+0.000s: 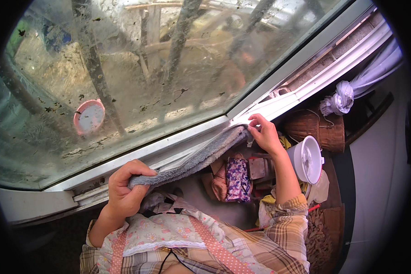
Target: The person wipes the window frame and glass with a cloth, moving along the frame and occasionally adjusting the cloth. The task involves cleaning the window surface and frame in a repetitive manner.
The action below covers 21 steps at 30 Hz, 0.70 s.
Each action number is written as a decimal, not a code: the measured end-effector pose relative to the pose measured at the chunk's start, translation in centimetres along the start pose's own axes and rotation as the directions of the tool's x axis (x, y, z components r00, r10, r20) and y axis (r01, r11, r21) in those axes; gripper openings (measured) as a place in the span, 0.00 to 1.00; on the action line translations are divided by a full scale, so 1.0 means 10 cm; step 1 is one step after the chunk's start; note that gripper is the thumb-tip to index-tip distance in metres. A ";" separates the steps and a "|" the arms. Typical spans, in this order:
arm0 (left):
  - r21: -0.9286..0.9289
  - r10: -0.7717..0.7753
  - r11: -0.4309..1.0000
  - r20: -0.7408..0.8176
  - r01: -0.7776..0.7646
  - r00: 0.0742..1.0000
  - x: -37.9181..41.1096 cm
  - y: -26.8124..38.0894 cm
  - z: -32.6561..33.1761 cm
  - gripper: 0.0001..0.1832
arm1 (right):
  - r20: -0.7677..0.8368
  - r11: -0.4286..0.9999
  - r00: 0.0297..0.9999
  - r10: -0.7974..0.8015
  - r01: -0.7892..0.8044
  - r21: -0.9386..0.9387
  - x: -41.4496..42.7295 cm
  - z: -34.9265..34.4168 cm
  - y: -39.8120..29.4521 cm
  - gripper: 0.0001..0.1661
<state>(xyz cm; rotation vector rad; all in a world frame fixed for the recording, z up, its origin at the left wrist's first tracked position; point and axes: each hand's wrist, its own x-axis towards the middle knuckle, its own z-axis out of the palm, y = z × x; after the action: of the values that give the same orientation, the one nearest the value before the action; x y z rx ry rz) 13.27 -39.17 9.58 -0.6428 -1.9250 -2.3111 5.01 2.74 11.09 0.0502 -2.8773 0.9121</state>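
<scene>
A folded grey plush cloth point(195, 162) is stretched between my two hands, along the inner side of a white window frame point(137, 145). My left hand point(128, 186) grips one end, thumb and fingers closed on the fabric. At the far end, my right hand point(264, 134) pinches the cloth's corner between thumb and fingers, beside the frame's lower corner. Above the hands, the window's glass pane point(150, 85) is dirty, with dark specks and smears. Bars and a pink-rimmed round basin point(89, 117) show through it.
Right of my right arm are a white plastic bucket point(306, 159), a brown woven basket point(315, 130) and a knotted pale curtain point(342, 97). Below the cloth lies a patterned fabric bundle point(238, 178). The window track point(342, 51) runs to the upper right.
</scene>
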 end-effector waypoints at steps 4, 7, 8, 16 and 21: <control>-0.004 -0.001 1.000 -0.009 0.001 1.000 0.00 -0.03 0.01 0.18 | 0.083 0.901 0.940 -0.332 0.342 -0.267 0.06 -0.01 0.08 0.12; 0.019 0.011 1.000 -0.042 -0.011 0.999 -0.01 -0.05 -0.01 0.18 | 0.082 0.825 0.902 -0.423 0.421 -0.377 0.08 -0.09 0.08 0.11; 0.061 0.014 0.998 -0.006 -0.014 1.000 -0.03 -0.08 -0.04 0.18 | 0.099 0.799 0.903 -0.419 0.418 -0.432 0.06 -0.09 0.04 0.09; 0.285 -0.159 0.956 0.306 0.069 0.939 -0.08 0.00 -0.14 0.21 | 0.144 0.960 0.954 -0.262 0.274 -0.065 0.05 -0.21 0.02 0.05; 0.150 -0.204 0.977 0.487 0.149 0.849 -0.04 0.07 -0.17 0.18 | 0.025 0.839 0.999 0.023 -0.032 0.543 -0.19 -0.41 0.22 0.04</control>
<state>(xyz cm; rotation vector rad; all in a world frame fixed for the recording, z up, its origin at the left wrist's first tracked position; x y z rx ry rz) 13.33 -41.05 9.86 -1.2023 -2.3949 -2.2821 7.20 6.92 12.93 0.0682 -2.5339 1.7119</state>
